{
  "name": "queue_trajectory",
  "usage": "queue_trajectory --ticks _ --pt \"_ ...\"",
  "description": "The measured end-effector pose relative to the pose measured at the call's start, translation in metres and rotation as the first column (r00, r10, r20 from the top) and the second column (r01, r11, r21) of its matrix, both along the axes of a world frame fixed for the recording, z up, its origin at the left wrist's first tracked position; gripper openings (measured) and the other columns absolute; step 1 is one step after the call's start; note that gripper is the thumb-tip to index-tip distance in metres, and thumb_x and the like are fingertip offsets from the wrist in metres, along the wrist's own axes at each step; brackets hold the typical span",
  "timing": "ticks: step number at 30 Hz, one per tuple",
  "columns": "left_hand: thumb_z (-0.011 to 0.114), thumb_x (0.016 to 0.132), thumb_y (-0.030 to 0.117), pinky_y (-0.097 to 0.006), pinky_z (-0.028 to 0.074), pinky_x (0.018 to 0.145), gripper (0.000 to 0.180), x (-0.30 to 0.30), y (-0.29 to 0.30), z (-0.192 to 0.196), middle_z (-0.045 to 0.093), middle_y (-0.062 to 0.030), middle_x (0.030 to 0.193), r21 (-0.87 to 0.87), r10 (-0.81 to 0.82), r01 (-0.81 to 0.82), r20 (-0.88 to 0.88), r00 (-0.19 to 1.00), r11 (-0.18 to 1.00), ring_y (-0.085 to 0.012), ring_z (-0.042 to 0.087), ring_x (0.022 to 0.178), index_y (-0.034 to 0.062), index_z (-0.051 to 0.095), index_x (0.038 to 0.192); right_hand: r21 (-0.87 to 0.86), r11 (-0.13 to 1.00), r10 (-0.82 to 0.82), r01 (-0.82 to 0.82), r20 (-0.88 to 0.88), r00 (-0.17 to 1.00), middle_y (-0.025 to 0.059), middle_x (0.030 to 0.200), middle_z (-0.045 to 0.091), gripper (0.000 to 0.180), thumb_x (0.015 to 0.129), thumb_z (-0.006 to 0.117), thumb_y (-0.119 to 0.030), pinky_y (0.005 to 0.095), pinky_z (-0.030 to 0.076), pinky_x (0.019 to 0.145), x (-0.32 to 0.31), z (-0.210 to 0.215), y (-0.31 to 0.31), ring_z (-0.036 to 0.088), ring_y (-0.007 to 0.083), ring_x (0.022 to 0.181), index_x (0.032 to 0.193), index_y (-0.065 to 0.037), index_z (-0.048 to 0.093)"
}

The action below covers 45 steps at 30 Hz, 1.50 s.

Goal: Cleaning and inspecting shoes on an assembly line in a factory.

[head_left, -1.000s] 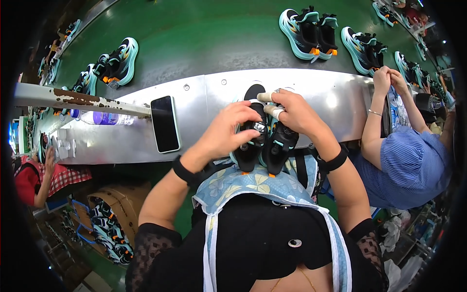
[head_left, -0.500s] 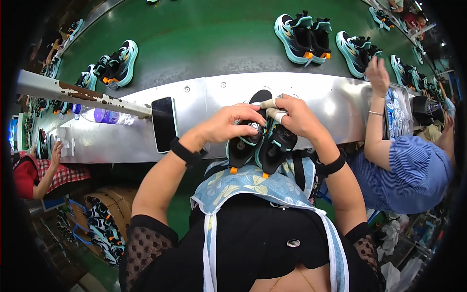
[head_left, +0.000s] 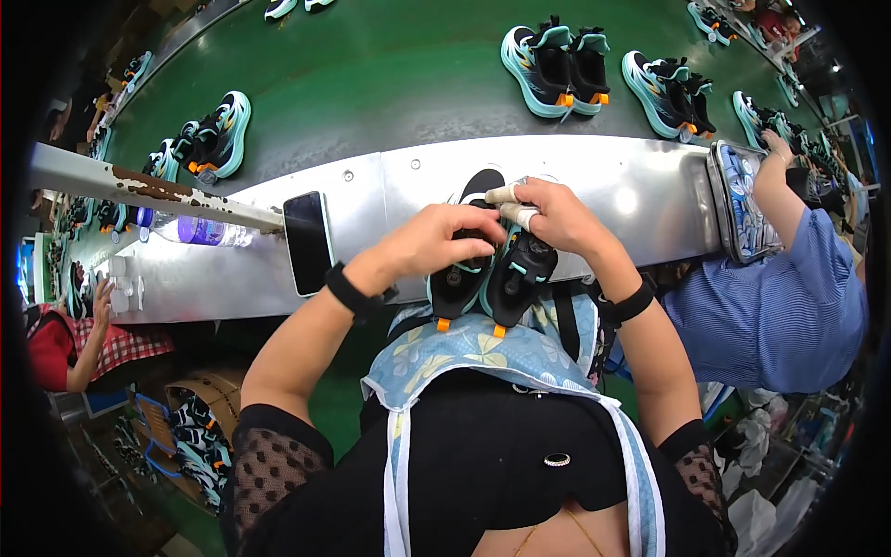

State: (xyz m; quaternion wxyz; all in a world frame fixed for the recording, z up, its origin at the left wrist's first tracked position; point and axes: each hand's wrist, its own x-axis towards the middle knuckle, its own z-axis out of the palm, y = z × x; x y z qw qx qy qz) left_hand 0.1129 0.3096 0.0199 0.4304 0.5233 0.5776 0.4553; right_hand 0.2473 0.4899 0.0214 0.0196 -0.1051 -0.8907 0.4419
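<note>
A pair of black sneakers with mint trim rests at the metal table's near edge, heels and orange pull tabs toward me. My left hand (head_left: pixel 447 238) is curled over the lacing area of the left sneaker (head_left: pixel 455 290). Its thumb and fingers bend together, and whatever they pinch is hidden. My right hand (head_left: pixel 549 219) has pale covers on its fingers. Those fingertips are closed at the front of the left sneaker, beside my left fingertips; what they grip is too small to tell. The right sneaker (head_left: pixel 516 283) stands below my right hand, touching its neighbour.
A black phone (head_left: pixel 308 243) lies left on the metal table (head_left: pixel 371 200), near a bottle (head_left: pixel 200 229) and a chipped metal post (head_left: pixel 158 188). Beyond, sneaker pairs (head_left: pixel 557 70) stand on a green belt (head_left: pixel 371 84). At right, a co-worker's arm (head_left: pixel 778 190) reaches past a tray (head_left: pixel 742 204).
My left fingers have shifted slightly over the left sneaker; both hands stay at it. Sneakers on the far right side of the belt have moved left. The co-worker's arm has swung right, uncovering the tray.
</note>
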Motion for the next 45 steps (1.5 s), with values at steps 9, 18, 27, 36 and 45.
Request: queue_trajectory --ticks 9,18,27,36,45 --pt "0.045 0.102 0.019 -0.017 0.036 0.045 0.031 0.058 -0.072 0.013 0.067 -0.0102 0.085 -0.485 0.552 -0.351 0.371 0.746 0.801 -0.0039 0.046 0.051 -0.0012 0.062 0.117 0.002 0.982 0.189 -0.189 -0.039 0.981 0.0125 0.084 0.059 0.04 0.082 0.07 -0.013 0.0378 0.046 0.071 0.008 0.033 -0.039 0.058 0.0297 0.078 0.121 -0.016 0.064" --pt "0.044 0.102 0.022 -0.018 0.036 0.042 0.032 0.064 -0.058 0.018 0.07 -0.0102 0.089 -0.495 0.527 -0.343 0.3 0.795 0.799 -0.0047 0.044 0.044 -0.0024 0.061 0.112 0.337 0.942 0.077 0.01 -0.241 0.967 0.0123 0.083 0.065 0.023 0.079 0.067 -0.011 0.0408 0.044 0.08 0.008 0.015 -0.065 0.061 0.0315 0.082 0.101 -0.005 0.064" --pt "0.075 0.075 0.028 -0.048 0.039 0.089 0.037 0.101 -0.052 0.038 0.057 -0.0174 0.103 0.026 0.09 -0.097 -0.653 0.752 0.995 -0.0361 0.051 0.105 0.0088 0.065 0.105 -0.311 0.891 -0.369 0.331 -0.069 0.927 0.0092 0.099 0.07 0.024 0.094 0.06 -0.013 0.0271 0.048 0.083 0.072 0.024 0.016 0.061 0.0119 0.091 0.115 -0.004 0.066" --pt "0.072 0.08 0.033 -0.044 0.05 0.064 0.028 -0.017 -0.001 0.028 0.064 -0.0138 0.072 0.147 0.369 -0.38 -0.695 0.617 0.913 -0.0343 0.063 0.07 0.0076 0.067 0.089 -0.333 0.838 -0.424 0.433 0.104 0.9 0.009 0.101 0.07 0.024 0.091 0.057 -0.006 0.0269 0.047 0.085 0.131 -0.026 0.027 0.062 0.0133 0.094 0.112 -0.002 0.067" --pt "0.069 0.079 0.028 -0.046 0.041 0.084 0.026 -0.142 0.066 0.004 0.06 -0.0156 0.096 0.505 0.374 -0.502 -0.862 -0.344 0.703 -0.0356 0.056 0.098 0.011 0.066 0.098 0.195 0.751 -0.564 0.63 -0.306 0.767 0.0154 0.082 0.061 0.018 0.082 0.062 -0.008 0.0391 0.048 0.068 0.133 -0.066 0.041 0.059 0.033 0.074 0.098 -0.008 0.07"
